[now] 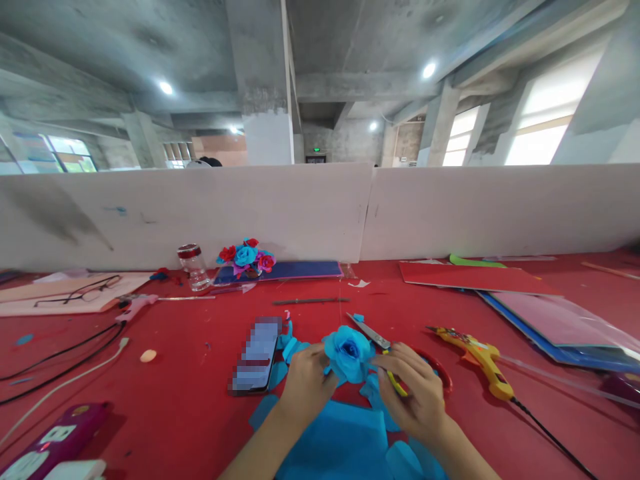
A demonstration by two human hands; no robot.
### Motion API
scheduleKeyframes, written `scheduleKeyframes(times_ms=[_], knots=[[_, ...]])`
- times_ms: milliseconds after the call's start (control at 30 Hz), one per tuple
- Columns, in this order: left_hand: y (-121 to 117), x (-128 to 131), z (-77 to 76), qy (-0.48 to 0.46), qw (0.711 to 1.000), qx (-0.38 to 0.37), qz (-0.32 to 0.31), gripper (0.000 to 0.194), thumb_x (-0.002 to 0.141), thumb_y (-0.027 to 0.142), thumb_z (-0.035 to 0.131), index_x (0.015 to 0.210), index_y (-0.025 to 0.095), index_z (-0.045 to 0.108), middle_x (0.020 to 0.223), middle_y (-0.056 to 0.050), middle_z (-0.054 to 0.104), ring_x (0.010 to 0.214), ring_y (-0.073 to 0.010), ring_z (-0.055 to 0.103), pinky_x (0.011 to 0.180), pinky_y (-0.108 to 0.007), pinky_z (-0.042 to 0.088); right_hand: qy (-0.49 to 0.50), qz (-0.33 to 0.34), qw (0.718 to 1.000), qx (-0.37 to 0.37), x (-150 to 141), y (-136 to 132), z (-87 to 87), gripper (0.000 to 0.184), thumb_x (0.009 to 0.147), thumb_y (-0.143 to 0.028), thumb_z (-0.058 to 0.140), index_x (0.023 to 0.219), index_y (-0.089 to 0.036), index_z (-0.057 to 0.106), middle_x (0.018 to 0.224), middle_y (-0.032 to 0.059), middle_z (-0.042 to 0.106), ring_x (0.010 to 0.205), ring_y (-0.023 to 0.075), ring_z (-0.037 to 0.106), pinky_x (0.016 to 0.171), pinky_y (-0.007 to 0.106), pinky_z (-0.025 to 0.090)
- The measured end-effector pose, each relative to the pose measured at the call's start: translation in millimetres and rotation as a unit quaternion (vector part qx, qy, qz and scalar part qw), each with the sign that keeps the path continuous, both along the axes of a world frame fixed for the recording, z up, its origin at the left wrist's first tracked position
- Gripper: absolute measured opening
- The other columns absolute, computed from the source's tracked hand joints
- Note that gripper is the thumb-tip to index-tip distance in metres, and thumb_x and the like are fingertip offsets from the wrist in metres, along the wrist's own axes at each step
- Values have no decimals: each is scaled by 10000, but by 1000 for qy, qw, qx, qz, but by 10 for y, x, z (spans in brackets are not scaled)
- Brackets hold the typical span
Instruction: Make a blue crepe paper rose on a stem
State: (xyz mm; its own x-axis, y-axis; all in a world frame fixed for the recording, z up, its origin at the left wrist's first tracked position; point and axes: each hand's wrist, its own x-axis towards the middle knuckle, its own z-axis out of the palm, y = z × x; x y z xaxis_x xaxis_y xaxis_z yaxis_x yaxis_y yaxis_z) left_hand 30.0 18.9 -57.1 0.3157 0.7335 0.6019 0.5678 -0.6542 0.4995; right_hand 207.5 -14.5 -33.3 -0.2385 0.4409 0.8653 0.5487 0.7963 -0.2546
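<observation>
A blue paper flower (349, 353) with layered, ruffled petals is held up over the table by my left hand (311, 379), whose fingers are closed around its lower left side. My right hand (416, 387) meets the flower's right edge, thumb and fingertips pinched at a petal. Scissors (371, 331) with yellow and red on the handles lie beneath my right hand, blades pointing away to the left; the hand hides part of the handles. Blue paper sheets (337, 437) and cut petals (403, 460) lie below both hands.
A phone (257, 353) lies to the left, a yellow glue gun (473, 353) to the right. Farther back stand a glass jar (195, 270) and a small paper bouquet (246, 257). A pink glue gun (137, 307), power strip (57, 437) and coloured sheets (555, 320) flank the sides.
</observation>
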Motion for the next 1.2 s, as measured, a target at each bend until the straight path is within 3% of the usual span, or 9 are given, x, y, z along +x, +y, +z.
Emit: scheduleKeyframes(times_ms=[100, 167, 333, 533, 600, 700, 800, 1000, 1200], knots=[[-11, -32, 32, -11, 1000, -3, -15, 124, 724, 113, 506, 704, 166, 616, 693, -26, 645, 597, -129, 566, 563, -208, 414, 71, 43, 985, -149, -57, 12, 50, 64, 781, -159, 511, 756, -206, 546, 656, 19, 558, 561, 134, 498, 501, 256, 403], [-18, -48, 57, -10, 1000, 16, -16, 145, 744, 125, 504, 763, 182, 637, 759, -34, 668, 659, -143, 596, 613, -222, 442, 102, 59, 973, -200, -71, 24, 46, 53, 777, -221, 540, 729, -201, 543, 687, 29, 551, 587, 145, 497, 506, 260, 398], [-2, -68, 64, 7, 994, 109, -6, 217, 763, 114, 487, 885, 203, 643, 874, -51, 689, 773, -165, 633, 696, -250, 479, 142, 68, 960, -233, -90, 42, 21, 74, 770, -242, 564, 709, -201, 554, 697, 27, 538, 612, 146, 492, 544, 261, 399], [19, -63, 45, 24, 992, 123, 5, 209, 773, 120, 474, 847, 202, 651, 832, -50, 698, 719, -162, 646, 653, -237, 489, 174, 83, 943, -270, -126, 37, 66, 142, 802, -266, 519, 680, -197, 543, 617, -3, 488, 536, 118, 434, 480, 235, 362], [33, -65, 20, 24, 991, 130, 17, 241, 754, 97, 470, 879, 202, 647, 844, -49, 701, 730, -169, 649, 658, -244, 490, 182, 74, 947, -253, -128, 27, 58, 112, 800, -246, 516, 697, -202, 523, 632, -7, 480, 529, 114, 432, 470, 232, 364], [51, -68, -24, 32, 990, 127, 49, 258, 731, 75, 468, 867, 201, 648, 845, -44, 704, 730, -176, 651, 650, -244, 483, 144, 44, 975, -166, -117, 9, 18, 58, 767, -164, 549, 743, -212, 526, 694, 6, 500, 563, 123, 468, 481, 237, 388], [53, -61, -40, 50, 993, 83, 65, 204, 745, 97, 480, 800, 201, 647, 783, -26, 702, 659, -159, 643, 591, -218, 458, 77, 48, 991, -99, -109, 4, -29, 152, 755, -98, 550, 838, -223, 569, 753, 28, 538, 633, 143, 521, 527, 247, 436], [46, -33, -14, 62, 994, 64, 64, 177, 790, 187, 481, 701, 199, 634, 676, -4, 678, 617, -142, 627, 563, -197, 413, 5, 22, 999, -44, -115, 33, -76, 149, 797, -111, 518, 876, -218, 586, 782, 38, 545, 699, 150, 559, 625, 267, 489], [10, -17, 11, 33, 997, 27, 67, 192, 759, 164, 473, 622, 176, 606, 607, 2, 654, 549, -109, 589, 520, -167, 373, -71, -20, 996, 54, -65, 17, -103, 162, 817, -106, 496, 917, -190, 592, 781, 46, 562, 640, 136, 560, 552, 249, 476]])
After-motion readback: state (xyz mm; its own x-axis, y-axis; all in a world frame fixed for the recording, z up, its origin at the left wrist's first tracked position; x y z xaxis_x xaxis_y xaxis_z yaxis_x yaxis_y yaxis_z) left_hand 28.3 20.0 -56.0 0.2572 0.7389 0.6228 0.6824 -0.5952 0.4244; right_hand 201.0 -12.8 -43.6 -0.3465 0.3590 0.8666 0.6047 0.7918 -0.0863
